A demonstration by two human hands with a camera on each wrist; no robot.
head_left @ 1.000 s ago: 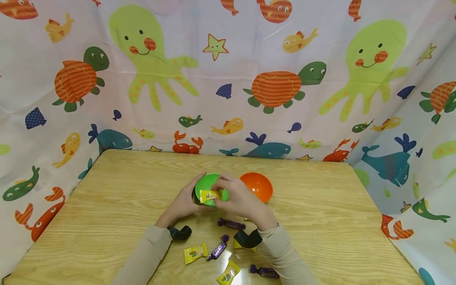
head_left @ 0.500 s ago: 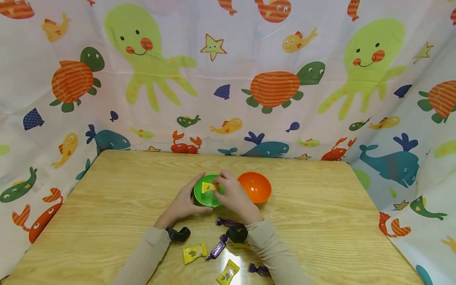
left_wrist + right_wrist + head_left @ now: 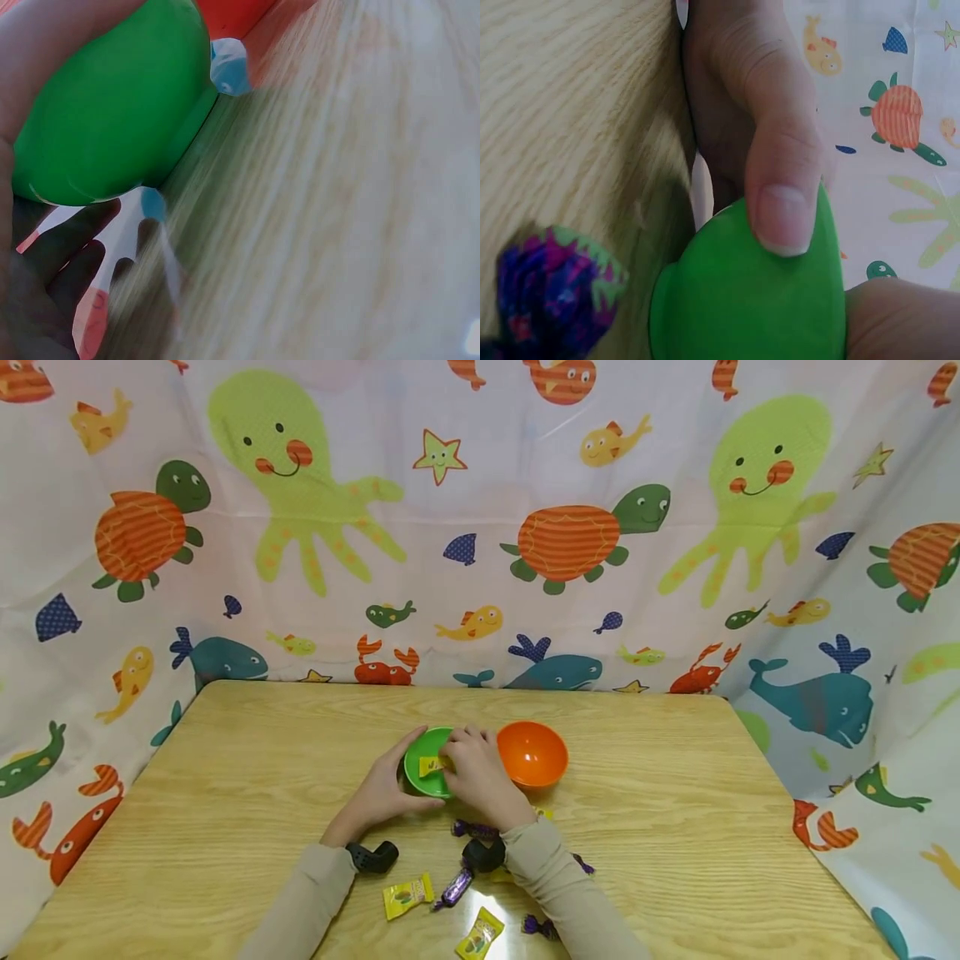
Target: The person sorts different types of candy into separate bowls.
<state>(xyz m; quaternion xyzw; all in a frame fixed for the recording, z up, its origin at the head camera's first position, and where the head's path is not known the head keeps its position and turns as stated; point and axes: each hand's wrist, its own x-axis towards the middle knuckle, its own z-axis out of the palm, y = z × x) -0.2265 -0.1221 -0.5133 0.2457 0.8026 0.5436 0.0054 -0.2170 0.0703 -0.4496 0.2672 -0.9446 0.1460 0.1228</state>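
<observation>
My left hand [image 3: 378, 789] holds the small green bowl [image 3: 422, 745] by its left side, thumb on the near side and fingers on the far side. In the right wrist view the left thumb [image 3: 784, 214] presses on the outer wall of the bowl. My right hand [image 3: 480, 777] reaches over the right rim, its fingertips pinching a yellow-wrapped candy [image 3: 429, 766] inside the bowl. The back of that hand hides the right part of the bowl. Just to the right, an orange bowl [image 3: 532, 756] stands close beside the right hand.
On the near side of the wooden table [image 3: 247, 777] lie yellow-wrapped candies [image 3: 408, 896] and purple-wrapped candies [image 3: 454, 888], some partly hidden under the right forearm. A patterned sea-animal curtain [image 3: 480, 510] hangs behind the table and along its sides.
My right hand has lowered the yellow candy from over the rim into the green bowl and turned so its back covers more of it. The left hand keeps its hold.
</observation>
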